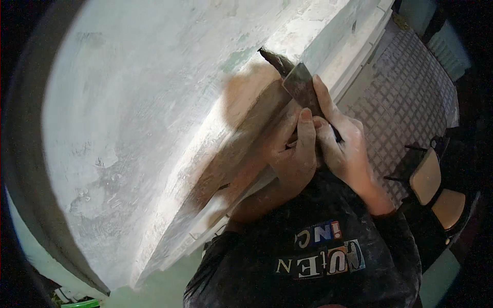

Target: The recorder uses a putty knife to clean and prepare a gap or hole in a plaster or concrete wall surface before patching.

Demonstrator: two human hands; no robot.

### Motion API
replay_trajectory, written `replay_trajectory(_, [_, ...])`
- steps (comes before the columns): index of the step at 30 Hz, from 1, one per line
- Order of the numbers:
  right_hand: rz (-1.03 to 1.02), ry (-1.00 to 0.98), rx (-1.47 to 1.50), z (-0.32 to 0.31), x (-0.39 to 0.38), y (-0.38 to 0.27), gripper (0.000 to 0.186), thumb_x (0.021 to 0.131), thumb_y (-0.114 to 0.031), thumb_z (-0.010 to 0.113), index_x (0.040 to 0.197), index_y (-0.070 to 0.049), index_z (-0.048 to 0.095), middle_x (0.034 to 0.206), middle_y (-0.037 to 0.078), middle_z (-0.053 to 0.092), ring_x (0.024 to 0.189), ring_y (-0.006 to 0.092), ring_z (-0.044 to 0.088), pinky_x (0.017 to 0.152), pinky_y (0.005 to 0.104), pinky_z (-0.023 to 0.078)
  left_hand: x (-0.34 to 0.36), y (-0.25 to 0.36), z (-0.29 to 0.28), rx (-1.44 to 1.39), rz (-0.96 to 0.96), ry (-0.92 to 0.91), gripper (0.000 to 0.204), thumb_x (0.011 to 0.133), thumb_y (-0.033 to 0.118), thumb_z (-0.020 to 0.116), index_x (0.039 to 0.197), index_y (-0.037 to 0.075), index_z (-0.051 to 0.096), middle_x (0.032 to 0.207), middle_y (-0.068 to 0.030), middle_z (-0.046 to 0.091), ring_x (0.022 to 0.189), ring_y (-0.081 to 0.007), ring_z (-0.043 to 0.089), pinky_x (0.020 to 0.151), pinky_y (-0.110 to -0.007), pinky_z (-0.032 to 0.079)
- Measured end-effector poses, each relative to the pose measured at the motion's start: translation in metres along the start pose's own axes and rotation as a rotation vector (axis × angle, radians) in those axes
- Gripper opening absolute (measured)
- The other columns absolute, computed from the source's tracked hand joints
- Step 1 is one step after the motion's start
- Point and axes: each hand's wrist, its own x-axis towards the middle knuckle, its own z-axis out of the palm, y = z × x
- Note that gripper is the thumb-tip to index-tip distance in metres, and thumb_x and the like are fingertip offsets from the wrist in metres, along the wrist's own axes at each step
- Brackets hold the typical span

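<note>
A dark, flat-bladed putty knife (302,84) is in my right hand (346,143), its blade tilted up toward the edge of a pale plastered ledge (179,159). My right index finger stretches along the blade's side, and part of the black handle shows below. Close beside it is my left hand (294,154), with thumb raised and fingers curled. A small dark piece shows within the left fingers, but its kind is hidden. Just beyond the blade tip, a dark, sharp-edged patch (276,60) lies along the ledge; I cannot tell whether it is a gap or a shadow. Both hands look dusty.
A broad, patchy plastered surface (118,123) fills the left. To the right lies a patterned tile floor (400,102), with tan-seated chairs (426,177) and a pale plastic crate (449,51) at the far right. A green rim (80,304) shows at lower left.
</note>
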Motion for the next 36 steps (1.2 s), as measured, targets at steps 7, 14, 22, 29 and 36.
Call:
replay_trajectory(7, [0.023,-0.004,0.075,-0.002,0.001,-0.003,0.058,0.098,-0.015,0.065,0.153,-0.020,0.049,0.078,0.028,0.060,0.066,0.0403,0.061,0.067,0.0394,0.053,0.001,-0.010,-0.005,0.014,0.131,-0.111,0.030,0.106,0.012,0.046,0.119,-0.005,0.066,0.100,-0.0144,0.071,0.089,-0.0207,0.066,0.080,-0.033,0.052])
replay_trajectory(14, [-0.041,0.014,0.078,-0.001,0.008,-0.002,0.058,0.099,-0.012,0.063,0.154,-0.020,0.048,0.079,0.030,0.059,0.071,0.0459,0.062,0.071,0.0380,0.053,-0.001,-0.017,0.003,-0.087,0.025,-0.031,0.024,0.107,0.013,0.050,0.102,-0.004,0.066,0.086,-0.0043,0.064,0.078,-0.0106,0.056,0.067,-0.027,0.045])
replay_trajectory(22, [-0.049,-0.007,0.099,-0.004,0.007,-0.010,0.055,0.100,-0.012,0.062,0.153,-0.017,0.048,0.105,0.033,0.065,0.093,0.0428,0.072,0.077,0.0369,0.054,0.002,-0.021,-0.002,-0.159,0.042,-0.036,0.019,0.103,0.009,0.061,0.108,-0.006,0.071,0.082,-0.0043,0.066,0.072,-0.0075,0.055,0.062,-0.024,0.045])
replay_trajectory(29, [-0.015,-0.011,0.024,-0.002,0.007,-0.008,0.055,0.100,-0.013,0.062,0.153,-0.016,0.048,0.106,0.033,0.065,0.096,0.0410,0.073,0.078,0.0375,0.054,0.004,-0.019,-0.002,-0.122,0.077,-0.015,0.019,0.102,0.009,0.062,0.109,-0.006,0.072,0.080,-0.0035,0.066,0.071,-0.0075,0.055,0.061,-0.023,0.044])
replay_trajectory(36, [0.028,-0.007,0.133,0.001,0.003,-0.005,0.055,0.100,-0.013,0.061,0.153,-0.017,0.048,0.099,0.033,0.064,0.086,0.0348,0.074,0.076,0.0382,0.055,0.002,-0.021,-0.005,-0.078,0.029,-0.045,0.022,0.102,0.010,0.063,0.111,-0.008,0.071,0.084,-0.0031,0.068,0.072,-0.0068,0.056,0.061,-0.022,0.044])
